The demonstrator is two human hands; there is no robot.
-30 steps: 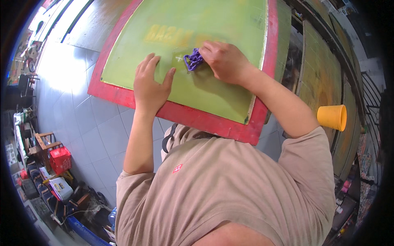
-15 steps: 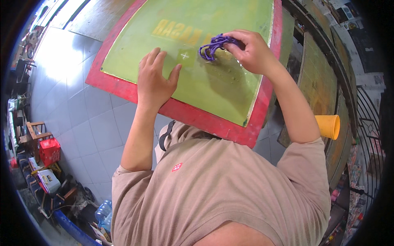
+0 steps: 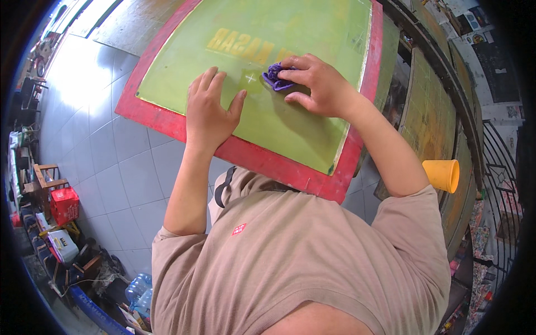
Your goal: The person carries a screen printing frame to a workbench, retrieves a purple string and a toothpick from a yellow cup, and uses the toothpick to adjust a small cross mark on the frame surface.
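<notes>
A printing screen with a green coated mesh [image 3: 290, 131] and a red frame [image 3: 268, 166] lies in front of me, tilted across the view. Faint yellowish mirrored lettering and a small pale cross mark show on the mesh. My right hand [image 3: 324, 89] presses a bunched purple stringy rag [image 3: 274, 78] against the mesh, just right of the cross. Its fingertips rest over the rag and the thumb stays apart from it. My left hand [image 3: 212, 114] lies with fingers spread on the mesh near the close left part of the frame, holding nothing.
On the right, a yellow cup [image 3: 445, 176] rests by long worn boards [image 3: 427, 111]. Grey floor tiles [image 3: 131, 178] extend to the left. A red box [image 3: 65, 204], a wooden stool and clutter line the far left. Clear blue bottles [image 3: 139, 290] stand at the lower left.
My right hand has moved left and a little nearer, bringing the rag down from loose hanging loops into a compact bunch pressed on the mesh. My left hand has stayed in place.
</notes>
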